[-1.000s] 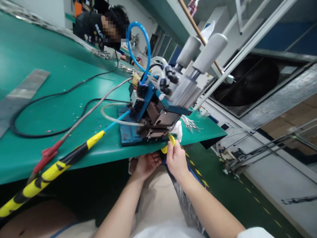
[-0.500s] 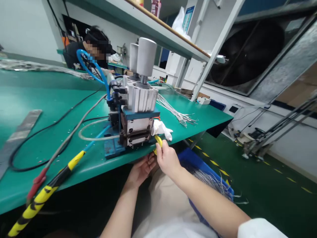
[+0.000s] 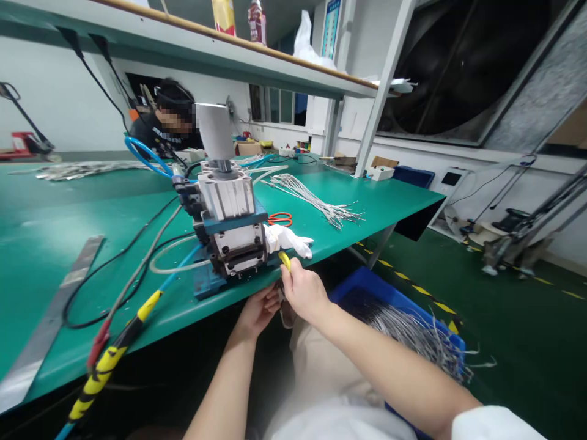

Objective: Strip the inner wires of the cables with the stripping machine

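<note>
My right hand (image 3: 303, 290) is closed round a yellow-handled tool (image 3: 285, 261) at the front edge of the green bench (image 3: 55, 232), right beside a small pneumatic press machine (image 3: 229, 220). My left hand (image 3: 259, 310) sits just under the bench edge below the machine, fingers curled; what it holds is hidden. A white glove (image 3: 290, 239) lies against the machine's right side.
A bundle of grey wires (image 3: 316, 198) and orange scissors (image 3: 279, 218) lie on the bench behind. A blue bin (image 3: 380, 290) of wires stands by my right leg. A yellow-black striped hose (image 3: 107, 348) and black cables run left. Another person (image 3: 167, 122) sits at the far end.
The view has swung upright and to the right. My hands stay at the bench edge by the machine, the right one still gripping the yellow tool.
</note>
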The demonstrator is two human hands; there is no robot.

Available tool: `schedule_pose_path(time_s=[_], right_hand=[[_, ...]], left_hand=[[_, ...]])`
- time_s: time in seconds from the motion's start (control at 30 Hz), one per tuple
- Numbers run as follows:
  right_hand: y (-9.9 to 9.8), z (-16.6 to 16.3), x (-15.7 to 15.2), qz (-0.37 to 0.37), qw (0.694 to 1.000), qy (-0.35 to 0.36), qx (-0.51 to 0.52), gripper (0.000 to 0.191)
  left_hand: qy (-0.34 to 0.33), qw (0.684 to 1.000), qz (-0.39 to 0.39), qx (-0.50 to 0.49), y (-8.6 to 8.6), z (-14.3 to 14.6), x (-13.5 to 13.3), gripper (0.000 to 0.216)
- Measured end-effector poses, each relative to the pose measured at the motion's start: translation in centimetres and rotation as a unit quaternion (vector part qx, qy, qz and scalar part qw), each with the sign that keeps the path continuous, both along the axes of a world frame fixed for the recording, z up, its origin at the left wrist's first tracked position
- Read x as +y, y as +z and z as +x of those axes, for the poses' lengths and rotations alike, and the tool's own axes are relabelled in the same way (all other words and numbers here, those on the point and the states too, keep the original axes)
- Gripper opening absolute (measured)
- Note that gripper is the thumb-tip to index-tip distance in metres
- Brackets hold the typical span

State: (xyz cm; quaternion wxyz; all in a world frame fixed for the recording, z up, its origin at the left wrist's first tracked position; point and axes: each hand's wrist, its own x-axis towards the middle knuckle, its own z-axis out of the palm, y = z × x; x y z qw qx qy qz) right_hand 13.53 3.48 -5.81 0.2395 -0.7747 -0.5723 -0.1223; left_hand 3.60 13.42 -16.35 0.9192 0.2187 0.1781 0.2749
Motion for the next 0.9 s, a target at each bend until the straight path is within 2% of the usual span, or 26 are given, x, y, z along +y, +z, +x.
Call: schedule_pose_path(time_s=[0.23,0.4,0.57,0.67,0.8,0.9], right_hand=[[0.3,-0.2,-0.1,-0.010,1.000,-0.005,-0.003,0.018],[0.3,-0.3,-0.2,-0.006,1.000,-0.003,-0.003,0.018],[0.2,-0.2,-0.2,-0.001,1.000,0.003,-0.004,0.019],[0.0,-0.1,-0.1,0.002,1.000,0.004,-0.006,0.020],[-0.4,0.0,0.0,0.011,1.000,0.003,-0.008,0.021],[-0.7,0.0,-0.1,0.021,1.000,0.006,-0.009,0.023]], left_hand=[[0.053,0.998,-0.025,-0.007,0.7,0.8,-0.9,0.016],[0.031,0.999,-0.027,0.021,0.5,1.2,-1.4,0.017],[0.070,0.998,-0.004,0.006,0.9,1.3,-1.8,0.006],[0.087,0.996,0.015,-0.004,1.0,1.1,-2.0,0.010],[0.082,0.996,0.036,0.008,0.6,1.0,-1.7,0.006],[0.105,0.993,0.048,0.011,0.1,1.1,-1.6,0.007]])
